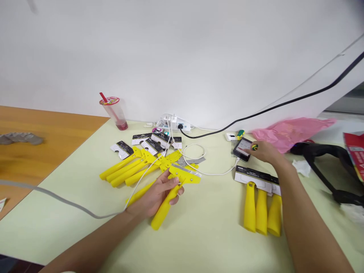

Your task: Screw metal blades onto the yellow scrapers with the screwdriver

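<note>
Here; left hand (159, 192) grips scraper (170, 198) (slanted); right hand (265, 152) outstretched at phone (242, 145), grip unclear

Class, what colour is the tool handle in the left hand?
The handle is plain yellow, seen best in the head view.

Lidded cup (116, 114), power strip (186, 126), pink bag (290, 132) along wall (182, 57)

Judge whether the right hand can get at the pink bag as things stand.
Probably yes: the right hand is close to the pink bag, and nothing visible stands between them.
</note>
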A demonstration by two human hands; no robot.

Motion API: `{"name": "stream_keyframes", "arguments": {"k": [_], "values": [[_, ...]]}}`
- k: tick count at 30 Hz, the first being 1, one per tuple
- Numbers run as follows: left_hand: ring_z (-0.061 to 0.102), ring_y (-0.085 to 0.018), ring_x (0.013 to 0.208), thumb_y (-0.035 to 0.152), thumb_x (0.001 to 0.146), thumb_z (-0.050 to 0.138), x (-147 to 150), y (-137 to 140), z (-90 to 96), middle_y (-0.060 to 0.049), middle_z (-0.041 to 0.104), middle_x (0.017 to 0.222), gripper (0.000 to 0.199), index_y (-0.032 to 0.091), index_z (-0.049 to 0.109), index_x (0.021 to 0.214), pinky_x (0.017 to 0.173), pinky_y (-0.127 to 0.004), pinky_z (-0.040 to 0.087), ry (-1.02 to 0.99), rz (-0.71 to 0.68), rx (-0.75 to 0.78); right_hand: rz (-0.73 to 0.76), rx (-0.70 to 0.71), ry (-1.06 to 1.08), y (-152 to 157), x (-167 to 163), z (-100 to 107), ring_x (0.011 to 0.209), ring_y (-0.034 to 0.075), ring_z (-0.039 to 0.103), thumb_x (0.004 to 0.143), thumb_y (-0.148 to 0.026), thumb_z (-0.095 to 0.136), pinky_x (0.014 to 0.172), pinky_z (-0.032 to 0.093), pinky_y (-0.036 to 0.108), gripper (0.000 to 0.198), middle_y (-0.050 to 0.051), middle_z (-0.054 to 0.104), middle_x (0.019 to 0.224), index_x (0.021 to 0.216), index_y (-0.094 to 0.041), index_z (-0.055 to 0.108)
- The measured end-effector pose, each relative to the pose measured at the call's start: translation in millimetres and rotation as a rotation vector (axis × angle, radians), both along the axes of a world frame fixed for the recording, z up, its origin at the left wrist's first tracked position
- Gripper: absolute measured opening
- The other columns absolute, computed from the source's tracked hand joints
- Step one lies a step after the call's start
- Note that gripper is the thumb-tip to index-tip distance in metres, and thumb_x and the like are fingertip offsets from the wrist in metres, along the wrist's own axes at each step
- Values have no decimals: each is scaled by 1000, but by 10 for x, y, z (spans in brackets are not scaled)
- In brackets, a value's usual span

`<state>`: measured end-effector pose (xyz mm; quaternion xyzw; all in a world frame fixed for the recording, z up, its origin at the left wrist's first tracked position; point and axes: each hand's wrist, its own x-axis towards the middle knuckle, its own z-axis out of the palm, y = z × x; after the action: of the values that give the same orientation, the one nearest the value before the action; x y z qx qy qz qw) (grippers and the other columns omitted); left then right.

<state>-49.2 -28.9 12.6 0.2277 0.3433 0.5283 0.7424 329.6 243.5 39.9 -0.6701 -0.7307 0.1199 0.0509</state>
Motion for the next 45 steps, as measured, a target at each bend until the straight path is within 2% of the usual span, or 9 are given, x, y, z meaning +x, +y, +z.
{"name": "stream_keyframes", "arguments": {"k": [8,14,19,26,32,35,40,43,45], "values": [[67,-9,78,30,88,96,27,14,-3,-1,63,109,44,24,64,118,48,-17,42,-40,62,-14,-52,98,27,-1,-33,106,77,27,59,93,-36,79,76,40,39,23,10,71,82,82,-24,62],[65,-10,76,32,88,96,-27,28,32,1,61,101,44,26,62,115,49,-17,43,-44,90,61,13,141,110,-69,-66,226,66,26,56,91,-55,82,68,39,41,38,9,68,69,79,-24,64],[64,-11,75,30,88,96,-55,40,35,1,60,95,43,25,60,111,49,-17,43,-39,104,85,7,156,113,-150,-159,330,63,26,56,90,-42,88,68,39,42,37,7,64,62,70,-24,63],[66,-10,78,29,90,94,-52,57,-14,-1,63,105,40,24,61,113,50,-17,44,-29,120,68,63,185,192,-359,-291,551,60,22,55,91,-49,85,63,36,39,36,4,62,59,74,-26,65],[66,-9,78,29,90,94,-39,53,-26,0,63,112,40,25,62,115,50,-17,44,-23,98,34,88,187,200,-512,-473,701,50,17,44,95,-47,79,59,31,39,33,-1,51,50,74,-26,65],[66,-9,78,28,90,94,-34,48,-20,0,64,113,41,26,62,116,50,-17,45,-21,101,24,118,151,175,-466,-508,647,53,18,47,93,-44,82,59,32,37,33,-2,52,52,74,-26,64],[67,-10,77,29,88,95,-16,41,-16,-1,66,110,42,25,64,116,50,-17,45,-17,76,27,86,107,99,-210,-397,346,60,21,56,87,-40,85,64,40,35,31,1,61,60,71,-23,64],[67,-11,78,31,89,95,6,39,-39,-3,68,111,42,24,66,118,50,-18,46,0,55,23,92,102,99,-140,-360,255,58,21,55,85,-49,84,63,40,35,34,1,61,61,72,-23,64],[68,-12,78,34,89,95,27,35,-68,-4,67,110,42,22,67,118,49,-19,45,30,40,20,118,107,132,-193,-410,301,55,19,51,85,-60,82,59,37,34,42,0,56,57,74,-24,65]]}}
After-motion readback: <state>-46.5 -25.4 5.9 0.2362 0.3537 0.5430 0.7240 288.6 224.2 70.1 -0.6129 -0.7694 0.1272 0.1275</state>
